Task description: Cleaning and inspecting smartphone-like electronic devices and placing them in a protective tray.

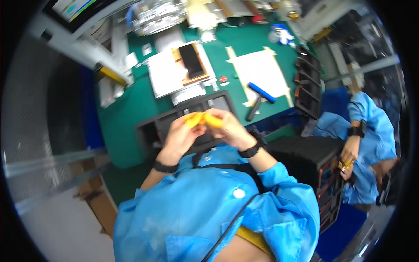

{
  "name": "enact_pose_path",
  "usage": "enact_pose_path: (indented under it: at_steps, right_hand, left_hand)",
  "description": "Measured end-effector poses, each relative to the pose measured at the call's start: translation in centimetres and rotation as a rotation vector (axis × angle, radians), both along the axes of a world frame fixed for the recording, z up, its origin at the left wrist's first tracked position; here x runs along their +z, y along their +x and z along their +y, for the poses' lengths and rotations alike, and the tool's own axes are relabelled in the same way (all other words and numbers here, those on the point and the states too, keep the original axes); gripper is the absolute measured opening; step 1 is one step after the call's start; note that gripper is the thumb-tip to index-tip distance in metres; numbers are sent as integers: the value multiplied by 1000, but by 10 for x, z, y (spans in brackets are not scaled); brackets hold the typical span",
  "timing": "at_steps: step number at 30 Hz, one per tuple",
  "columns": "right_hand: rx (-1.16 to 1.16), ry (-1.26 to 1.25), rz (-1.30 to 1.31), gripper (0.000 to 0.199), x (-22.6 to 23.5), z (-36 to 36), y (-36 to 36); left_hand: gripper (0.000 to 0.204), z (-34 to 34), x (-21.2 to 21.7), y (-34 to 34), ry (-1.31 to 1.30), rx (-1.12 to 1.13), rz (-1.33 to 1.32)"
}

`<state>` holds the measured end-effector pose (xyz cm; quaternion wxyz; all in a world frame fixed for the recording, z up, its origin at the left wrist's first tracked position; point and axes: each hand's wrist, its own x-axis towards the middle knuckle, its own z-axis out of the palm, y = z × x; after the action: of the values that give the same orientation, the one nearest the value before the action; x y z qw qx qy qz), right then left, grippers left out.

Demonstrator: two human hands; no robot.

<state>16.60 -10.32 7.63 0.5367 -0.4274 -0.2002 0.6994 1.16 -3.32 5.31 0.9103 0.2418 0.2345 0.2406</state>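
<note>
My left hand [181, 136] and my right hand [232, 130] meet in front of my chest, fingers bent and closed together. Yellow coverings that look like finger cots [213, 120] show at the fingertips of both. Anything pinched between them is too small or blurred to make out. Just beyond and partly under my hands lies a black compartment tray [162, 118]. Farther off, a dark phone-shaped panel [191, 61] rests in an orange-brown holder [198, 81] on a white plate [163, 81].
A blue roller [262, 92] with a black handle lies over a white sheet [259, 70] taped to the green table [118, 131]. Black trays [308, 81] stand at the right. Close on my right is a black tray stack [301, 161], with a co-worker's hands [350, 150] beside it.
</note>
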Motion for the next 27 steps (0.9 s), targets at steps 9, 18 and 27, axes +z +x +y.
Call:
enact_pose_path:
  at_steps: [9,18,27]
  right_hand:
    - [-210,835,-1345,22,3,11,-21]
    - [169,552,-1205,20,8,3,-15]
    - [-133,406,-689,15,-26,21,-19]
  left_hand:
    - [18,21,-5,-30,-187,24,96]
    - [22,4,-1,-18,157,-29,302]
    - [25,21,5,-8,286,-4,337]
